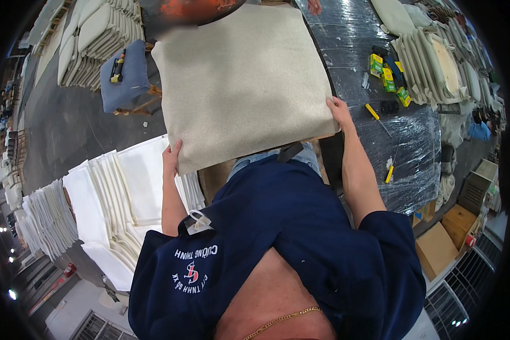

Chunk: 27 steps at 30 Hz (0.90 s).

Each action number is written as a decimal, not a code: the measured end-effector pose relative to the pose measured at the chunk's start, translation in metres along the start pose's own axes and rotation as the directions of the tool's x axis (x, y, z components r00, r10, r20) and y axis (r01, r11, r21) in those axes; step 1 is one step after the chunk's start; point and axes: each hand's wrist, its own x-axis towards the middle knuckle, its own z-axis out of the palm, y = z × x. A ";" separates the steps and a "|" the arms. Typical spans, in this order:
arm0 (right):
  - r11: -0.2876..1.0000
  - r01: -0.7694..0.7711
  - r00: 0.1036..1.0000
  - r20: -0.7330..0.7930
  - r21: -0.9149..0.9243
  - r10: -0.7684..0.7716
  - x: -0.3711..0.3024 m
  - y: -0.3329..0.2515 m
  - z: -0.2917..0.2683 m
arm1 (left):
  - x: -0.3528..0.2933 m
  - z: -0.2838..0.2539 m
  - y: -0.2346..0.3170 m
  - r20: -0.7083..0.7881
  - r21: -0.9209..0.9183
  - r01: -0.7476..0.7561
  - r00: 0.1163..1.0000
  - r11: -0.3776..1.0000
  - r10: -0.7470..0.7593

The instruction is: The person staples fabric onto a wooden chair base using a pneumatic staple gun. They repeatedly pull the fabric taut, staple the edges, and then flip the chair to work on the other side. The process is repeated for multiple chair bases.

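A beige fabric-covered seat pad [243, 85], broad and squarish, lies in front of me between my hands. My left hand [172, 157] grips its near left corner, thumb on the top face and the other fingers out of sight beneath. At the near right corner, my right hand [339, 115] holds the edge the same way. A strip of bare wood shows under the near right edge. What supports the pad is mostly hidden by it.
At right, a plastic-wrapped table [411, 147] bears yellow-handled screwdrivers [372, 111] and several green-yellow boxes [387, 80]. Stacked pads [430, 65] stand beyond. White panels [119, 198] lean at left, near a blue-covered stool [124, 79] with a tool on it. Another person's hand [314, 7] shows at the top.
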 end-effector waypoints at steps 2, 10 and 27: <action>1.000 0.009 1.000 0.017 -0.009 -0.009 -0.002 -0.005 0.002 | -0.001 -0.002 -0.003 0.001 -0.040 0.011 1.000 0.999 -0.011; 0.997 0.053 0.999 0.014 -0.048 -0.052 0.014 0.025 -0.022 | -0.011 0.009 0.004 -0.032 0.163 -0.067 0.997 0.984 0.074; 0.777 0.256 0.938 -0.048 -0.575 -0.344 -0.053 0.137 -0.109 | -0.356 0.075 -0.354 -0.317 0.204 0.571 0.807 0.795 -0.498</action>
